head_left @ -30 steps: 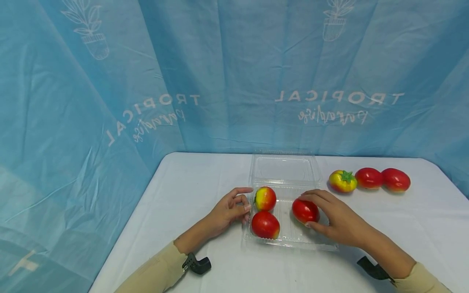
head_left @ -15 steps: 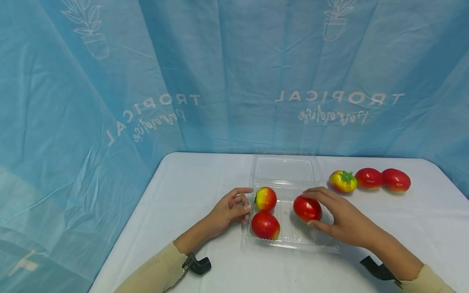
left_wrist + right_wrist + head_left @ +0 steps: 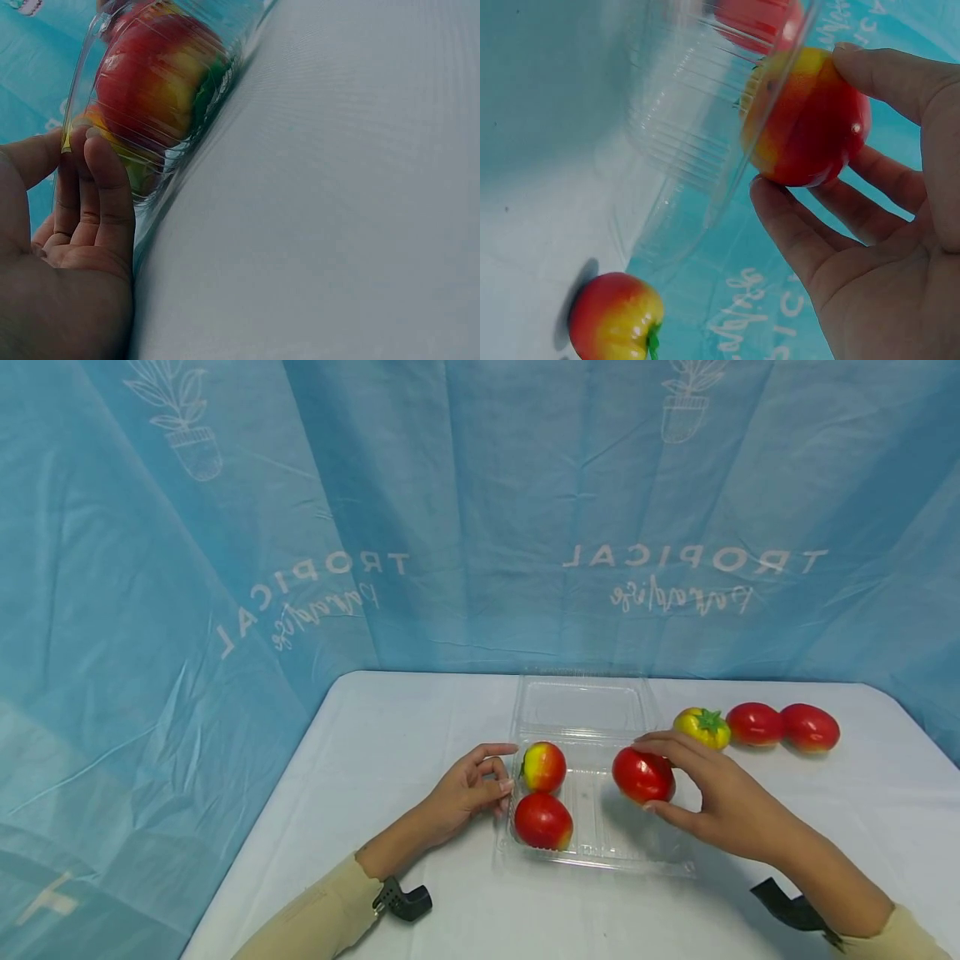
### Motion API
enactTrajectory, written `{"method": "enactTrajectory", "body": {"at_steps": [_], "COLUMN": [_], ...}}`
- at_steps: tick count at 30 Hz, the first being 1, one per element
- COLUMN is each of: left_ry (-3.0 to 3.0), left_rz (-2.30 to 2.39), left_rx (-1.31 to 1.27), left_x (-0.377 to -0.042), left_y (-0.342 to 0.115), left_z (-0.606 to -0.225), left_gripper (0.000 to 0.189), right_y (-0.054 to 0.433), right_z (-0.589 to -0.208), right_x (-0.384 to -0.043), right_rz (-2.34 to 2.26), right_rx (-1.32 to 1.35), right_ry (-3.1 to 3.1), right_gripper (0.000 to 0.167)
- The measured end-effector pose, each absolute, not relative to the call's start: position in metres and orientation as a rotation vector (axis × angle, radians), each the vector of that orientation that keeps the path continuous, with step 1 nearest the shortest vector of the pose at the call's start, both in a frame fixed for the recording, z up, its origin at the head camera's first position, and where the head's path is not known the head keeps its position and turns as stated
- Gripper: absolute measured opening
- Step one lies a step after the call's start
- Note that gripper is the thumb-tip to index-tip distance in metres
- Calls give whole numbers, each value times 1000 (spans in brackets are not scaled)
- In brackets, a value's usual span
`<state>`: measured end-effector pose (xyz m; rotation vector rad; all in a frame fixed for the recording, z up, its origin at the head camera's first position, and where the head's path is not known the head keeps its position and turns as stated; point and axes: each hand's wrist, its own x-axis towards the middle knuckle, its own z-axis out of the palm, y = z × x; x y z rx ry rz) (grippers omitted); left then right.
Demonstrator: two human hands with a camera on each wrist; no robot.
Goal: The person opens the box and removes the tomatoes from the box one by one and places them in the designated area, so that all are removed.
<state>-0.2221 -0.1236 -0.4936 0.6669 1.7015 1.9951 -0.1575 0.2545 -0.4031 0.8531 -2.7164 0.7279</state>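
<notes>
A hinged clear plastic container (image 3: 592,858) lies with its lid (image 3: 585,703) folded back. My left hand (image 3: 468,789) pinches its left rim between thumb and fingertips, as the left wrist view shows. Inside, along that side, sit a yellow-red tomato (image 3: 543,767) and a redder tomato (image 3: 543,821). Over the right half, my right hand (image 3: 723,802) grips another red tomato (image 3: 642,774) with thumb and fingers around it. That tomato (image 3: 810,127) shows a yellow end in the right wrist view, partly behind the container's wall; its shadow falls on the container floor.
To the right of the lid, a yellow-green tomato with a green calyx (image 3: 703,728) and two red tomatoes (image 3: 754,725) stand in a row on the white-covered table (image 3: 420,718). A blue printed curtain (image 3: 495,527) hangs behind the table.
My right hand has raised the red tomato from the container floor and shifted it slightly right and away from me. The left hand stays at the rim.
</notes>
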Motion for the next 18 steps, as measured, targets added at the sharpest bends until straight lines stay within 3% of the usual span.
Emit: {"method": "enactTrajectory", "body": {"at_steps": [18], "left_ry": [1727], "left_rz": [1981], "left_rx": [665], "left_x": [-223], "left_y": [-124], "left_z": [-495], "left_gripper": [58], "right_y": [267], "right_z": [-391], "right_x": [-157], "right_rz": [686], "right_rx": [808], "right_ry": [-2657], "right_gripper": [96]}}
